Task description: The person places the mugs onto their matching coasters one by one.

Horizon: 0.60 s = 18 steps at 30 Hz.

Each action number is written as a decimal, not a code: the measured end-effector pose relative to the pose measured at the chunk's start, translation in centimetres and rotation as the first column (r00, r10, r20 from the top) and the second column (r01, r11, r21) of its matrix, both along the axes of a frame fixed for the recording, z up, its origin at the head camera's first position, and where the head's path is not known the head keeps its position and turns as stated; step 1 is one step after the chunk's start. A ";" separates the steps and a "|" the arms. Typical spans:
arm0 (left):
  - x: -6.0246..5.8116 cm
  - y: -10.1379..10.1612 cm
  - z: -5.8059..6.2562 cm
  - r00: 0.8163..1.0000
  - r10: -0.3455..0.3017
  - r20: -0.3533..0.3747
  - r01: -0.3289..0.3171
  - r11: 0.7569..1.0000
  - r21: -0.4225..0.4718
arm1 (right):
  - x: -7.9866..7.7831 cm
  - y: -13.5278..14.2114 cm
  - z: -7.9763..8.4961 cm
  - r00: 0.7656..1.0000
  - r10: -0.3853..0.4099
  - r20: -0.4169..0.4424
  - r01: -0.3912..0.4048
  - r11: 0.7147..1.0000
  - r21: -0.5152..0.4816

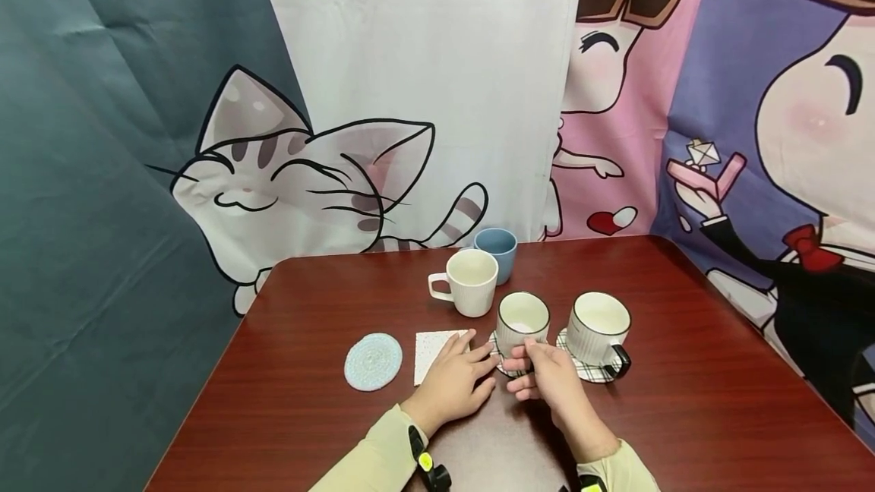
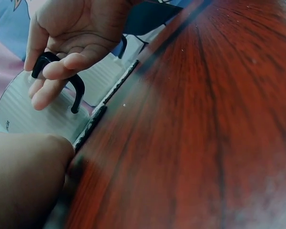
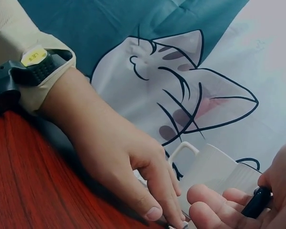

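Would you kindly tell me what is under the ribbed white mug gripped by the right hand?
A thin black-and-white coaster shows beneath the mug; the coaster's covered middle cannot be seen.

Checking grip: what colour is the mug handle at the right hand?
Black; the handle shows best from the left wrist.

The table [image 1: 287, 370] bears a blue cup [image 1: 504, 253] near its far edge, a white mug [image 1: 473, 291], round coaster [image 1: 372, 361], square coaster [image 1: 427, 346] and two checked coasters [image 1: 591, 373].
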<state>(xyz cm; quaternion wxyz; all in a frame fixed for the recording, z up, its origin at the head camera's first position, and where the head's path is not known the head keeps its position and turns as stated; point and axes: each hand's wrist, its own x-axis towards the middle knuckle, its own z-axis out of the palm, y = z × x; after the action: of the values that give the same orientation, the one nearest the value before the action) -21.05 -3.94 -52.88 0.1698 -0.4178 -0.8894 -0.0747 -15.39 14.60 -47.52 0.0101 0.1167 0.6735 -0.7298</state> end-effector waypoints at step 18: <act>-0.6 -1.0 1.3 1.000 0.006 -0.006 -0.005 0.983 0.181 | 0.5 2.7 3.1 0.970 0.035 -0.240 0.183 0.542 0.820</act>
<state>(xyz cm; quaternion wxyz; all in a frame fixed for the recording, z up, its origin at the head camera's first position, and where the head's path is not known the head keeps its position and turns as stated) -21.68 -4.93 -51.58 0.2101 -0.3985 -0.8795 -0.1535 -14.93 17.27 -44.45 -0.1551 0.0515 0.9305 -0.3279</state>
